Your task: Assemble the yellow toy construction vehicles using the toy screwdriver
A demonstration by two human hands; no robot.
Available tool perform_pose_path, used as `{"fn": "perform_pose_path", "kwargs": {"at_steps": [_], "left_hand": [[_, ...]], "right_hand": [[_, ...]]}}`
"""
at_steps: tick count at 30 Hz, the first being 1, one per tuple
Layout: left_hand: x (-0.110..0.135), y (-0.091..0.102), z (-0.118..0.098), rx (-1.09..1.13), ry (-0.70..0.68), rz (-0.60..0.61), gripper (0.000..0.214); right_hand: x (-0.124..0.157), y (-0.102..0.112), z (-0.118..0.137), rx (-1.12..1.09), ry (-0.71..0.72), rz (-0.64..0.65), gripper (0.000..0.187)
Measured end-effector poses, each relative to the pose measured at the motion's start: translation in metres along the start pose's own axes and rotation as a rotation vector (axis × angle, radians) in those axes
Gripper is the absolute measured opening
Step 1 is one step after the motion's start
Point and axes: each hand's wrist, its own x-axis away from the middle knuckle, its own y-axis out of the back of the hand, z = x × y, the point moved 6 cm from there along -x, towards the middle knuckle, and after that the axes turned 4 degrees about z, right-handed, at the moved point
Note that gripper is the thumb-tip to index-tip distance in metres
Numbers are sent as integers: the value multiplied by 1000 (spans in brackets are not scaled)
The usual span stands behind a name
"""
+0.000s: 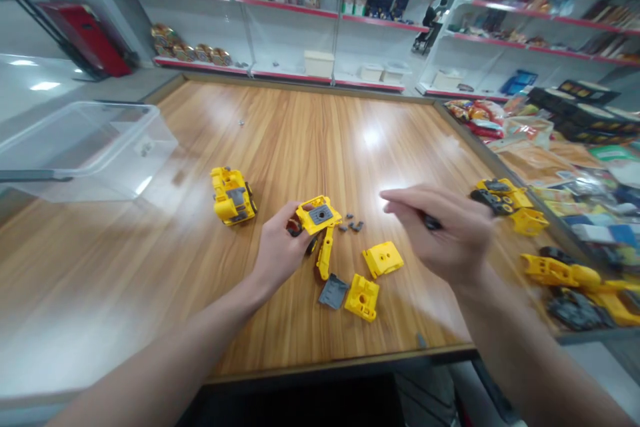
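Note:
My left hand (281, 241) is closed around a partly built yellow toy vehicle (320, 215) with a grey plate on its upper face and black wheels beneath. My right hand (440, 230) hovers to the right, blurred, curled around a small dark object (431, 221) whose kind I cannot make out. Between the hands lie several small grey pieces (356, 226). A yellow arm piece (325, 255) is just below the held vehicle. Nearer to me are a grey tray-shaped part (333, 291), a yellow block part (362, 297) and a flat yellow part (383, 259).
An assembled yellow toy vehicle (233, 195) stands left of my hands. A clear plastic bin (90, 147) is at the table's left side. More yellow toy vehicles (505, 197) line the right edge, beside packaged goods (540, 140). Shelves (285, 7) stand behind the wooden table (300, 127).

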Motion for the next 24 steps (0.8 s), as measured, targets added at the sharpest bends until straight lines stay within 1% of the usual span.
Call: {"fn": "perform_pose_path", "kwargs": {"at_steps": [1,2,4,6,8,13,17,20,24], "left_hand": [[0,-1,1,-13,2,2,20],[0,-2,2,-29,0,9,20],[1,-5,4,-62,-21,28,22],[1,-7,5,-90,-45,48,24],[0,-8,7,-109,-57,63,24],[1,-13,6,-156,-110,103,25],[2,-13,1,-192,-166,109,25],[2,-12,-3,-223,-208,109,24],[3,-12,-5,-268,-248,125,27]], "right_hand": [[-4,-22,-21,112,-48,106,17],[-4,-45,-41,227,-77,241,17],[-1,-76,-68,278,-89,347,14],[7,-98,-78,292,-70,432,10],[13,-110,-80,303,-63,471,10],[16,-124,-78,281,-53,508,14],[16,-127,-81,220,-43,476,14],[14,-118,-74,141,-37,374,11],[14,-96,-55,33,-23,172,11]]}}
